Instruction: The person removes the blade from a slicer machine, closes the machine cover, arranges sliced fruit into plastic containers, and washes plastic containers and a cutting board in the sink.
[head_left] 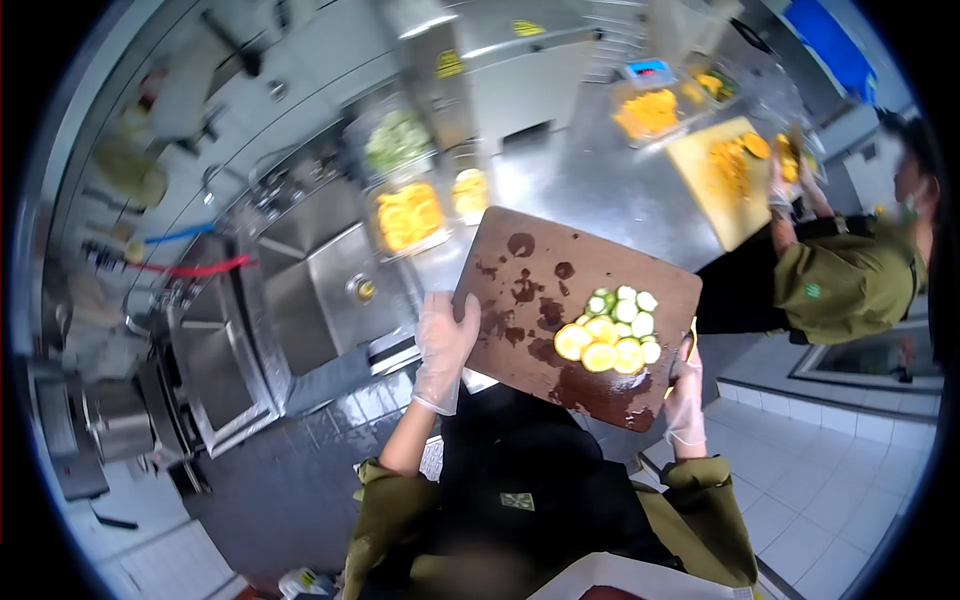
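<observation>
A brown cutting board (pixel 515 350) is held up in front of my body, tilted, with wet dark patches on it. Yellow-rimmed round slices (pixel 600 357) and pale green-edged slices (pixel 643 324) lie together toward its right side; they look like squash and cucumber or zucchini. My left hand (pixel 447 345), in a clear glove, grips the board's left edge with the thumb on top. On the right edge, my gloved right hand (pixel 685 400) holds the board, its fingers partly hidden underneath. A thin yellow strip (pixel 694 335) shows beside that hand; I cannot make out what it is.
Behind the board, the steel counter (pixel 560 185) bears a tub of yellow slices (pixel 408 215), a tub of green slices (pixel 397 140) and a smaller container (pixel 469 195). Left is a sink (pixel 330 290). A co-worker (pixel 850 280) cuts orange pieces on a yellow board (pixel 700 165).
</observation>
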